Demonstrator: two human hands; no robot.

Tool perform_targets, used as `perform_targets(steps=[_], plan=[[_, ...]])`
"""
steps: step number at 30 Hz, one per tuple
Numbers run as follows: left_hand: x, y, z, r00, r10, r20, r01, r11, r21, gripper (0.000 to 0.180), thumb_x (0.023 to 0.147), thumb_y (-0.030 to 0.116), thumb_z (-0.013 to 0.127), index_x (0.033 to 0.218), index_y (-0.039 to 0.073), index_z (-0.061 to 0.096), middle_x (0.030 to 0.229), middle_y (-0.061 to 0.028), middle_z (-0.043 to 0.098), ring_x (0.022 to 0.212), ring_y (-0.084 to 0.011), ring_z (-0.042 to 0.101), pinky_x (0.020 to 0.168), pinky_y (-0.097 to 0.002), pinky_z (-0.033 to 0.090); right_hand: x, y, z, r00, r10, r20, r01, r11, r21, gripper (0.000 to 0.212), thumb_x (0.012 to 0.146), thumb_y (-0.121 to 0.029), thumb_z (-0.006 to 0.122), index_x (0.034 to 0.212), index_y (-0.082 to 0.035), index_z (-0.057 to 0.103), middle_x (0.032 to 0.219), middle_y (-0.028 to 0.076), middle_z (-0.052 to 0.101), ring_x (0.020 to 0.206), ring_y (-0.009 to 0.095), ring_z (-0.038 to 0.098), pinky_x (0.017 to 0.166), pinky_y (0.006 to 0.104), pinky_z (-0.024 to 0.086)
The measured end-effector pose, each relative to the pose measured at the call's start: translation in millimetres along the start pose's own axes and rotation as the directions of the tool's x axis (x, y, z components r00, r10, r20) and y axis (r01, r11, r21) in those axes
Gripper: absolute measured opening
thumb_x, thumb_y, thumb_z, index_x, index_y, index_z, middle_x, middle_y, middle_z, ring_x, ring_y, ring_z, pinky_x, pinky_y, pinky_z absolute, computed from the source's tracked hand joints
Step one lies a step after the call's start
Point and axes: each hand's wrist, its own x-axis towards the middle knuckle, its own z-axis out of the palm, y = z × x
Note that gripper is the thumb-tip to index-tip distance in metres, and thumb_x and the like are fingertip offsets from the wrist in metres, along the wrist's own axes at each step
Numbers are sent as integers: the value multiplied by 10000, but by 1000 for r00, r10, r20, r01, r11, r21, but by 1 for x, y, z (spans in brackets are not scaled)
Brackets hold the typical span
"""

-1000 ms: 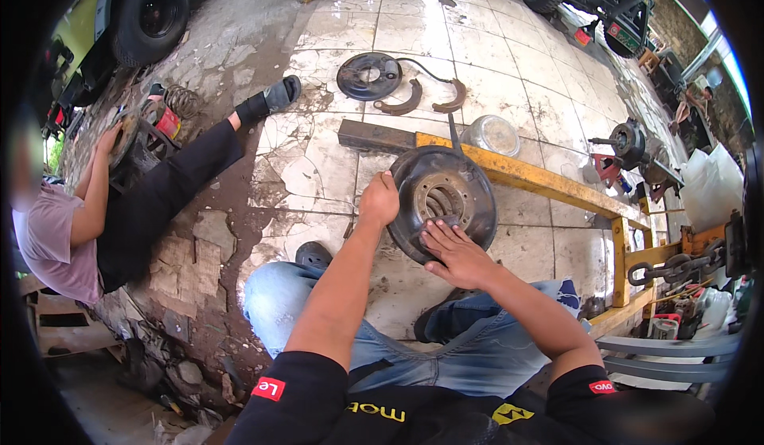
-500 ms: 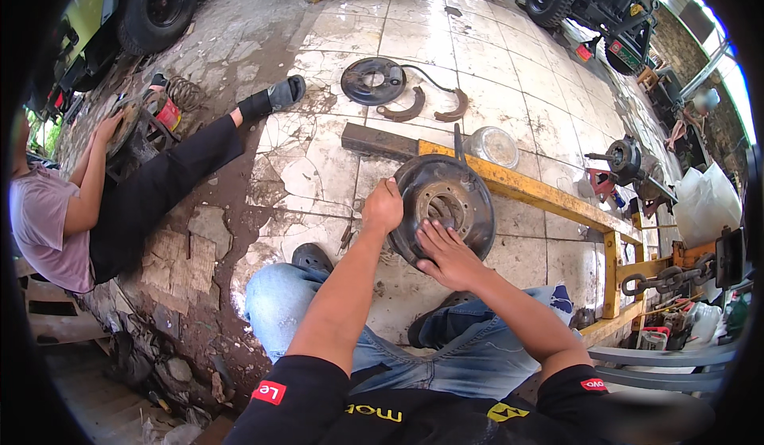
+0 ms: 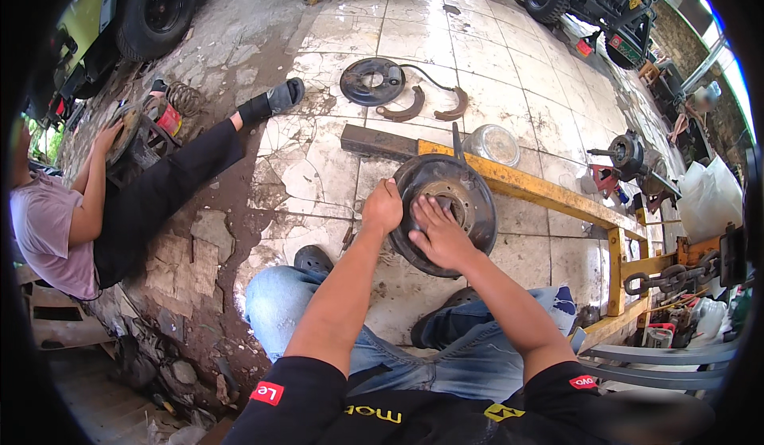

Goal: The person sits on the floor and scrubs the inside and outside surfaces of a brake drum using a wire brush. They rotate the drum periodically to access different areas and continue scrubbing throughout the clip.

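Note:
A round black brake backing plate point(image 3: 477, 234), with a rusty brown centre, a hole in the middle and bolt holes around it, is held tilted between my knees. My left hand point(image 3: 383, 208) is closed on its left rim. Flat across the plate's face lies my right hand point(image 3: 439, 234), fingers spread, their tips beside the centre hole. Beyond it, on the tiles, rest a second black backing plate point(image 3: 358, 87) with a hose and two curved rusty brake shoes point(image 3: 406, 107).
Behind the plate runs a yellow steel beam point(image 3: 525, 184) with a dark end, a clear round container point(image 3: 492, 144) beside it. A hub assembly point(image 3: 627, 157) and a chain point(image 3: 672, 276) are at right. Another person point(image 3: 60, 226) sits at left, a leg stretched toward the tiles.
My right hand has slid up and left across the plate's face, fingers more spread. My left hand keeps its place on the rim.

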Motion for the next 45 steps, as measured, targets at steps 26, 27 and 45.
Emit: perform_targets(steps=[26, 27, 45], plan=[[-2, 1, 0, 1000, 10, -22, -11, 1000, -29, 501, 1008, 365, 261, 1159, -8, 560, 1132, -306, 601, 1082, -468, 556, 941, -509, 424, 23, 15, 2, 973, 199, -117, -205, 977, -49, 714, 984, -547, 308, 1475, -29, 295, 1552, 165, 254, 1441, 341, 218, 1161, 487, 192], [-2, 0, -2, 1000, -4, -26, 3, 999, -39, 500, 1008, 365, 262, 1158, -6, 560, 1133, -303, 601, 1081, -467, 556, 940, -508, 424, 21, 11, 0, 988, 134, -80, -136, 990, -22, 715, 984, -547, 310, 1475, -27, 296, 1551, 166, 256, 1441, 343, 217, 1161, 487, 192], [0, -1, 1, 999, 9, -44, -11, 999, -41, 512, 1005, 370, 259, 1138, -8, 577, 1143, -297, 599, 1081, -462, 555, 952, -500, 418, 21, 17, -3, 947, 283, -150, -293, 955, -50, 698, 992, -537, 293, 1473, -30, 299, 1547, 168, 265, 1438, 337, 231, 1155, 497, 202]])
